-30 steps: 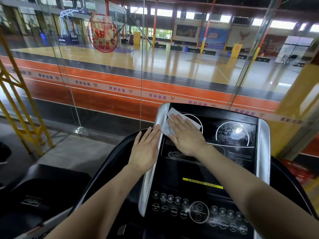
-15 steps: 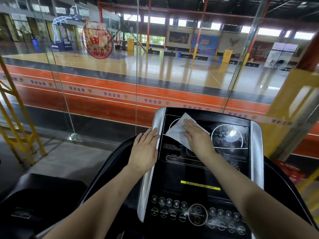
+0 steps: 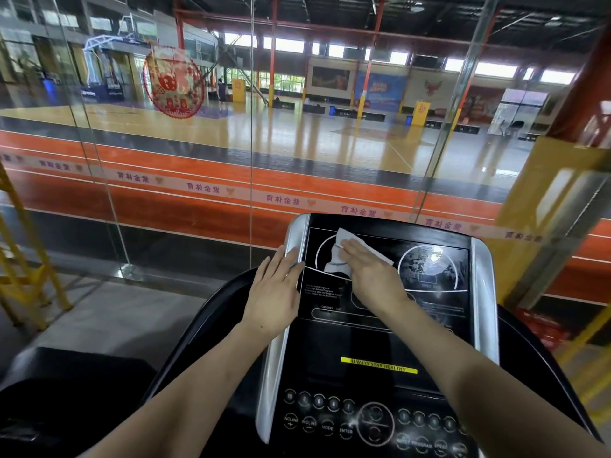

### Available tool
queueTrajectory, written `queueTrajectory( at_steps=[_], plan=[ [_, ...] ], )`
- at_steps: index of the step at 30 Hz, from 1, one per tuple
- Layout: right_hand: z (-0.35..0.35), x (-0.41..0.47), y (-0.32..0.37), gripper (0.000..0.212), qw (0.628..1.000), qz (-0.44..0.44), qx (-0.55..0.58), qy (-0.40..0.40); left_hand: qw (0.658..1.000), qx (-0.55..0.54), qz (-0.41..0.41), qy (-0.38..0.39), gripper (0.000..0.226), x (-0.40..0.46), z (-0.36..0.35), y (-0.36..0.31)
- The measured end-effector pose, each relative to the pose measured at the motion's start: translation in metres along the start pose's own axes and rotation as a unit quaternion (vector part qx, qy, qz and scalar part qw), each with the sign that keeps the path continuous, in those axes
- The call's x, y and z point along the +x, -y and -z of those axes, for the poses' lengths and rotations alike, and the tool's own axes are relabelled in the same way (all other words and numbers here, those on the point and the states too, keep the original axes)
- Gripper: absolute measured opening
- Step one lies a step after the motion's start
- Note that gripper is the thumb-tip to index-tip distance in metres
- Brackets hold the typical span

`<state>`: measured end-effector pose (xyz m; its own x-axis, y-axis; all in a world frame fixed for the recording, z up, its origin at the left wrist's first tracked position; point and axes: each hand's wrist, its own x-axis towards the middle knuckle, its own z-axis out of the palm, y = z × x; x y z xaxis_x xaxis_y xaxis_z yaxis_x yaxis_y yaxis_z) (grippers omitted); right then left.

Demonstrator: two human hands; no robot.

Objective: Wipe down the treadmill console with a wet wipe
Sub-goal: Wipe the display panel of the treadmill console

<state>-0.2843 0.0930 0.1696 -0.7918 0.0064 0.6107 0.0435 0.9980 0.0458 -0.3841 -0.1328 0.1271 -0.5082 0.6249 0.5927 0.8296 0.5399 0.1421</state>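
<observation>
Daylight is pouring in through the high windows point(image 3: 330, 49) at the far side of the hall and spreading pale streaks over the polished court floor point(image 3: 297, 133). A bright glare spot is sitting on the console point(image 3: 380, 338) screen. The wide lens is bowing straight lines near the edges, and the corners are smearing softly.

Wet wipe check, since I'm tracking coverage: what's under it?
The wet wipe lies on the console over the left dial outline, pressed by the right hand. Markings beneath are hidden.
</observation>
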Motion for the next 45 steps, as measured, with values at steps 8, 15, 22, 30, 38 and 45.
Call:
queueTrajectory(
  at_steps=[8,15,22,30,38,45],
  plan=[
    [-0.023,0.024,0.048,0.060,0.994,-0.021,-0.023,0.107,1.000,0.002,0.008,-0.010,0.057,-0.001,-0.004,-0.003],
    [0.014,-0.037,-0.015,0.060,0.984,-0.149,-0.048,0.089,1.000,0.001,-0.003,-0.005,0.058,0.000,-0.005,0.000],
    [-0.017,0.021,0.057,0.061,0.988,-0.108,-0.002,0.110,0.999,0.016,0.026,-0.018,0.057,-0.002,-0.004,-0.011],
    [0.033,-0.053,-0.039,0.063,0.972,-0.214,-0.029,0.093,0.998,0.063,0.012,0.022,0.064,-0.003,-0.009,-0.013],
    [-0.003,0.003,0.035,0.057,0.987,-0.107,-0.007,0.123,0.995,0.097,0.025,0.019,0.064,-0.003,-0.010,-0.024],
    [0.043,-0.069,-0.064,0.063,0.964,-0.255,-0.029,0.073,0.996,0.090,-0.001,0.018,0.064,0.009,-0.010,-0.043]
  ],
)
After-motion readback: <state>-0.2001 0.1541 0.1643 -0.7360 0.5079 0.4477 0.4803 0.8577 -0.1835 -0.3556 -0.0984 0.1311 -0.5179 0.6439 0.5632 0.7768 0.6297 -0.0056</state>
